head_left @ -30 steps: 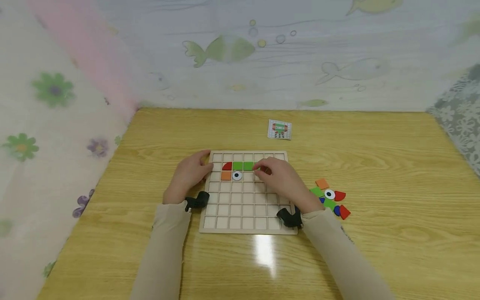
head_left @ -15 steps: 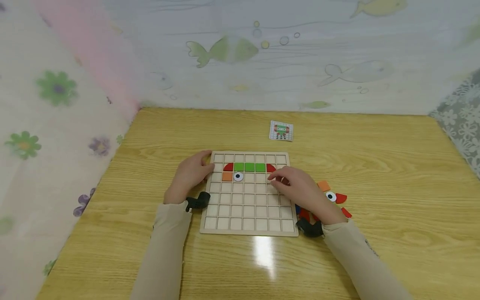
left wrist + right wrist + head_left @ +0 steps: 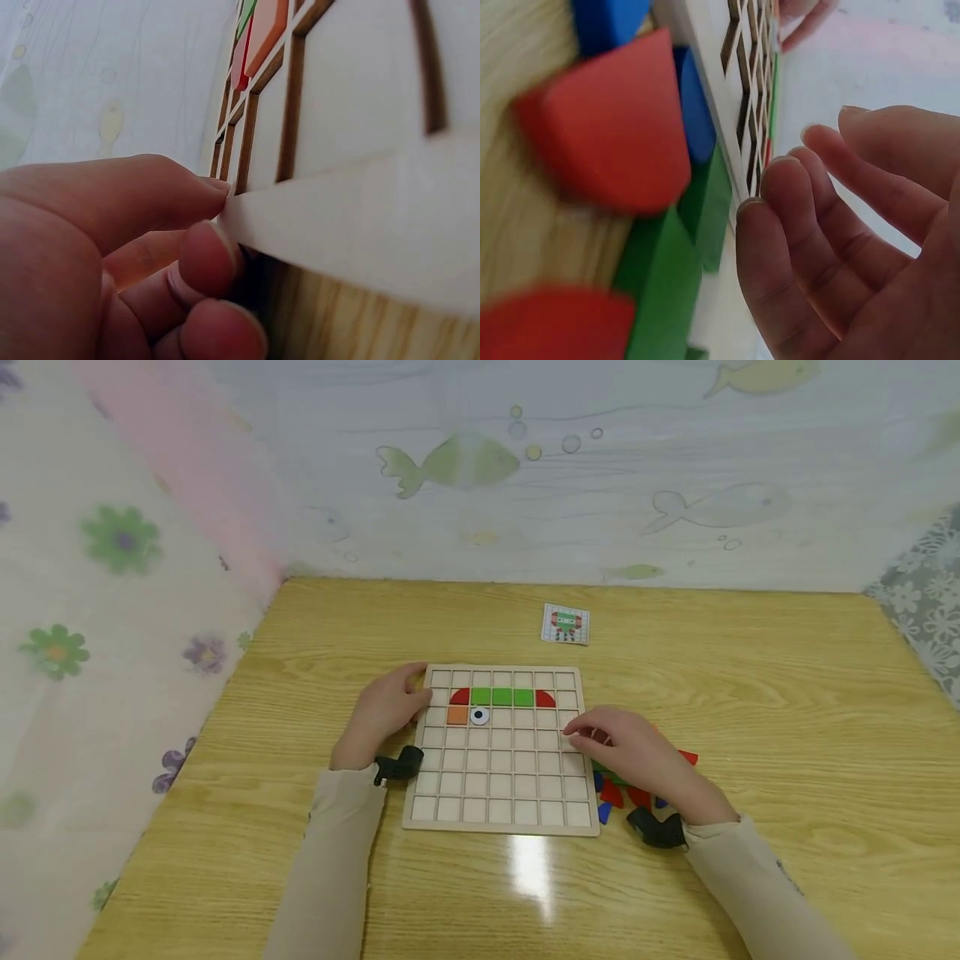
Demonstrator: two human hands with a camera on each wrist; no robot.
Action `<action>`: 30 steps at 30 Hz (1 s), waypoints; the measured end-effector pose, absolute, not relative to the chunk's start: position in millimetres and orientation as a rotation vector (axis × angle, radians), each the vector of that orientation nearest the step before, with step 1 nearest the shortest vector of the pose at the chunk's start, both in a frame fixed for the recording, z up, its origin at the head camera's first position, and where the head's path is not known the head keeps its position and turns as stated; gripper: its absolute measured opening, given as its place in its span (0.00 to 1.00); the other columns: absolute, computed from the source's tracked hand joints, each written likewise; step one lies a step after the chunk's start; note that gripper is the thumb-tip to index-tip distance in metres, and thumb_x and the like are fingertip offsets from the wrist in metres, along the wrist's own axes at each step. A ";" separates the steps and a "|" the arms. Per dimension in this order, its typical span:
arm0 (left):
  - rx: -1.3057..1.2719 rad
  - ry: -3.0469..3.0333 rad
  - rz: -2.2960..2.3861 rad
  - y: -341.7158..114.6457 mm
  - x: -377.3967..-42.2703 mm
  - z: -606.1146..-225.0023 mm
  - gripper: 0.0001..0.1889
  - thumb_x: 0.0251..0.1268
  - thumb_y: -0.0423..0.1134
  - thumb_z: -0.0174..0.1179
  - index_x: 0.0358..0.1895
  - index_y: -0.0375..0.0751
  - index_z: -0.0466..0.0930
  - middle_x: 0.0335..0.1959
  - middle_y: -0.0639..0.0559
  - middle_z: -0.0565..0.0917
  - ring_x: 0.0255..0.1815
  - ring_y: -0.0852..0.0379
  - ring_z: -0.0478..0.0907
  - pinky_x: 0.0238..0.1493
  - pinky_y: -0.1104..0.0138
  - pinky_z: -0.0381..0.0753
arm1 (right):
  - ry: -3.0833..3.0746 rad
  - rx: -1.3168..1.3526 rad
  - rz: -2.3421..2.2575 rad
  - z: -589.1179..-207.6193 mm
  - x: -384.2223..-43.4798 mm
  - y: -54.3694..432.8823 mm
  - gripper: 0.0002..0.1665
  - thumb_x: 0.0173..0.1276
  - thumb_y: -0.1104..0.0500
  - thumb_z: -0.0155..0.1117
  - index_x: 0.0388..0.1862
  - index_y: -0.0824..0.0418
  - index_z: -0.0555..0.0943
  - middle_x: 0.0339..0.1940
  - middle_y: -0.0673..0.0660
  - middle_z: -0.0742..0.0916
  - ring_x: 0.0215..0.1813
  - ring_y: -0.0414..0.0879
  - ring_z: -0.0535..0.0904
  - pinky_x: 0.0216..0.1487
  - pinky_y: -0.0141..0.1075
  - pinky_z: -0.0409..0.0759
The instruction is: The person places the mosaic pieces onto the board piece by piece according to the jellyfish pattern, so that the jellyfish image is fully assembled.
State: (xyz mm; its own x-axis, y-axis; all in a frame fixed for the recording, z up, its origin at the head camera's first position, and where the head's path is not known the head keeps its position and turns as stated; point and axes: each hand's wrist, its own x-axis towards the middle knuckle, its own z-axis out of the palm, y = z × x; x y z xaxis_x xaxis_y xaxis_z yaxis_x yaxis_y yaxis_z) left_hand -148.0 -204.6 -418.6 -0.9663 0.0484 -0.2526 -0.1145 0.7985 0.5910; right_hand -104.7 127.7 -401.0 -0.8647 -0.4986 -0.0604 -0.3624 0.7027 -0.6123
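A pale wooden grid board (image 3: 498,787) lies on the table. My left hand (image 3: 381,712) grips its left edge near the far corner; the left wrist view shows thumb and fingers at the edge. In the board's second row sit a red quarter-round piece (image 3: 460,697), several green squares (image 3: 502,697) and a second red quarter-round piece (image 3: 546,699). Below them are an orange square (image 3: 457,715) and a white eye disc (image 3: 479,716). Over the board's right edge hovers my right hand (image 3: 633,752), fingers loosely bent, holding nothing in the right wrist view.
Loose red (image 3: 615,127), blue (image 3: 697,105) and green (image 3: 664,277) pieces lie beside the board's right edge, partly under my right hand. A small printed pattern card (image 3: 566,624) lies on the wooden table (image 3: 787,693) beyond the board. A patterned cloth stands behind.
My right hand has moved right from the board's second row to its right edge. The right-hand red quarter-round piece now shows in that row. My left hand keeps its place.
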 end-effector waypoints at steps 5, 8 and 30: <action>-0.046 2.737 0.904 -203.5 -149.5 -420.8 0.29 0.61 0.46 0.49 0.67 0.53 0.57 0.21 0.52 0.77 0.15 0.55 0.72 0.20 0.65 0.70 | 2.680 -0.676 -0.874 -396.5 -102.2 143.5 0.13 0.64 0.50 0.56 0.45 0.51 0.79 0.36 0.43 0.80 0.34 0.39 0.73 0.38 0.37 0.72; -0.051 2.734 0.909 -202.6 -149.7 -421.5 0.29 0.61 0.46 0.50 0.67 0.53 0.57 0.22 0.53 0.78 0.15 0.56 0.72 0.20 0.65 0.70 | 2.692 -0.661 -0.843 -395.9 -101.5 154.0 0.13 0.64 0.50 0.55 0.46 0.51 0.79 0.36 0.44 0.80 0.34 0.40 0.73 0.38 0.37 0.72; -0.020 2.734 0.916 -203.5 -146.9 -417.2 0.28 0.62 0.45 0.49 0.67 0.52 0.57 0.19 0.53 0.77 0.15 0.55 0.71 0.19 0.64 0.69 | 2.633 -0.520 -0.789 -395.0 -108.0 214.3 0.16 0.62 0.45 0.56 0.44 0.52 0.79 0.37 0.48 0.81 0.35 0.41 0.76 0.35 0.34 0.75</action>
